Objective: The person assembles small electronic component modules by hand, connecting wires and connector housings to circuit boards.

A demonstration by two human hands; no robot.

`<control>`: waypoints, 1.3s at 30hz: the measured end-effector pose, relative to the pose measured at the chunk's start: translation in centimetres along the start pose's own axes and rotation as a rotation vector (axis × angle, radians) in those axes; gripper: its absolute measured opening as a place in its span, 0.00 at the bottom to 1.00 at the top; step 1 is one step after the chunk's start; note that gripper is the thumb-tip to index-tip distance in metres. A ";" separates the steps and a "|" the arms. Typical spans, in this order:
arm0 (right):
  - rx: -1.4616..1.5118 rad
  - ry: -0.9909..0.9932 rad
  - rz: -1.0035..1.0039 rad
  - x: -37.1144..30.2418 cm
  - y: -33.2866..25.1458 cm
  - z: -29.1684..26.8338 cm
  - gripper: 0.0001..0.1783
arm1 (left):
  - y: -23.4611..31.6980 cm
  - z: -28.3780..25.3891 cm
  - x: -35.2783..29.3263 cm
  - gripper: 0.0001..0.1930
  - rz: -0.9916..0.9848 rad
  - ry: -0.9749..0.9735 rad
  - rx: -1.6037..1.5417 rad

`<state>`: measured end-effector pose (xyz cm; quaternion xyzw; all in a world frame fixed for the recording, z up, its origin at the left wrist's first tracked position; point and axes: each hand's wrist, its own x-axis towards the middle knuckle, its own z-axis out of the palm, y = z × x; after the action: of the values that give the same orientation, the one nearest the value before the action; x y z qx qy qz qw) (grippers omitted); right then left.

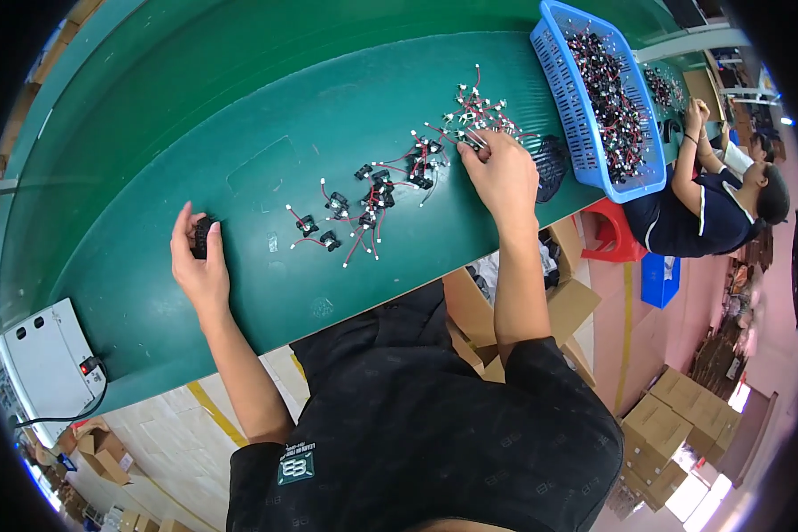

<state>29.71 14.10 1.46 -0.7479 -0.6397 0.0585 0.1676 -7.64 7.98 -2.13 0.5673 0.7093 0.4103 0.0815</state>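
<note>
At the left of the green table, my left hand (202,266) is closed around a small black plastic part (203,236), its fingers upright around it. My right hand (505,176) reaches to the right, fingertips pinched on thin wire leads (477,138) with white ends; how many is hidden by the fingers. Just beyond it lies a loose pile of red and black wire leads with white connectors (479,113). Between my hands, several small black parts with wires attached (377,192) are strewn over the table (266,275).
A blue plastic basket (585,133) full of wired parts stands right of my right hand, a black mesh item (551,164) beside it. A white box with a cable (53,355) sits at the far left. Open cartons (572,306) are below the table edge. A co-worker (705,204) sits at right.
</note>
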 end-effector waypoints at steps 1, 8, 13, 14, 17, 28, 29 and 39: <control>0.063 0.058 -0.034 -0.1 0.2 0.3 0.14 | -0.2 -0.3 0.0 0.16 -0.083 -0.015 -0.044; 1.506 0.035 -0.584 -8.4 -6.0 -10.3 0.11 | -1.5 -0.2 0.4 0.17 -0.167 -0.063 -0.405; 1.764 0.388 -1.538 -10.6 -14.9 -14.2 0.09 | -2.2 -0.6 -0.2 0.16 -0.128 -0.010 -0.580; 1.789 0.496 -1.500 -10.7 -15.2 -13.7 0.11 | -2.7 -1.2 -0.8 0.16 -0.135 -0.001 -0.668; 1.750 0.585 -1.483 -11.1 -15.0 -13.8 0.13 | -2.3 -1.1 -0.9 0.16 -0.086 -0.017 -0.657; 2.039 0.216 -1.407 -12.5 -14.7 -12.8 0.15 | -1.3 -0.6 -0.6 0.14 -0.095 -0.039 -0.720; 2.039 0.217 -1.407 -12.6 -14.6 -12.7 0.15 | -1.4 -0.6 -0.6 0.13 -0.064 -0.043 -0.686; 2.032 0.251 -1.426 -12.5 -14.8 -11.9 0.18 | -1.3 -1.0 -0.9 0.13 -0.061 -0.032 -0.357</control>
<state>17.27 1.68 15.81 0.2330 -0.5474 0.3503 0.7234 -8.84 6.69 -2.66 0.5284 0.6407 0.5180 0.2049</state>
